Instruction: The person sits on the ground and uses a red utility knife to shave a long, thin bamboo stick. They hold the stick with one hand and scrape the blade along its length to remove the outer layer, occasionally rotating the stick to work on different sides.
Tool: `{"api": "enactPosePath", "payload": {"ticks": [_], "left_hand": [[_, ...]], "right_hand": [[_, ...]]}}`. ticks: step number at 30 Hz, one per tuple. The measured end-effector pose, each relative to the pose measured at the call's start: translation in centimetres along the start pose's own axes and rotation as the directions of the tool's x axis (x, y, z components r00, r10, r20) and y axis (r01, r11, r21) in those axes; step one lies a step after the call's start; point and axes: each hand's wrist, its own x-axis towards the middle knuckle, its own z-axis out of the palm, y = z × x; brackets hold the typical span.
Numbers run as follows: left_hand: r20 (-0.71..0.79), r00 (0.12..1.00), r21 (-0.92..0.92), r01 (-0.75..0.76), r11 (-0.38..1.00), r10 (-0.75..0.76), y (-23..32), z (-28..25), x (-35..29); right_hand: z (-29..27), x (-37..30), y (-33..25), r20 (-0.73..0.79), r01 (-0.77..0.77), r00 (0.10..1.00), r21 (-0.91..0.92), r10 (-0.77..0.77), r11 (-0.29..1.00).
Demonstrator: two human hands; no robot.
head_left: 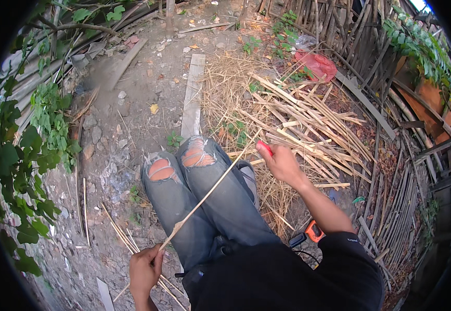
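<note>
Across my jeans-covered thighs runs a long, thin bamboo strip [210, 193], slanting from lower left to upper right. A ragged, wider patch shows partway along it. My left hand [145, 270] is closed round its lower end, thumb on top. My right hand [281, 163] is closed on a small red-handled tool [265, 148] beside the strip's upper end. The tool's blade or tip cannot be made out, nor whether it touches the strip. Just beyond my right hand lies a heap of split bamboo strips [308, 122].
Dry straw [228, 88] spreads under the heap, beside a flat board [192, 93]. More thin strips [121, 233] lie left of my legs. An orange-and-black object [314, 231] rests by my right elbow. A red plastic bag [316, 66] lies near the stick fence [357, 31].
</note>
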Motion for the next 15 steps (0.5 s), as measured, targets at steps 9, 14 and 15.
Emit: {"api": "enactPosePath", "payload": {"ticks": [9,14,15], "left_hand": [[-0.103,0.991,0.075,-0.078,0.994,0.085,0.0,0.3,-0.2],[-0.132,0.987,0.128,-0.078,0.989,0.095,0.3,1.3,-0.1],[-0.122,0.988,0.127,-0.078,0.989,0.093,0.3,1.4,0.1]], "right_hand": [[-0.4,2.3,1.1,0.036,-0.118,0.992,-0.028,0.119,0.993],[0.9,-2.4,-4.1,0.109,0.014,0.994,-0.093,-0.003,0.996],[2.5,-5.0,-5.8,0.143,0.166,0.979,-0.141,-0.146,0.976]]}}
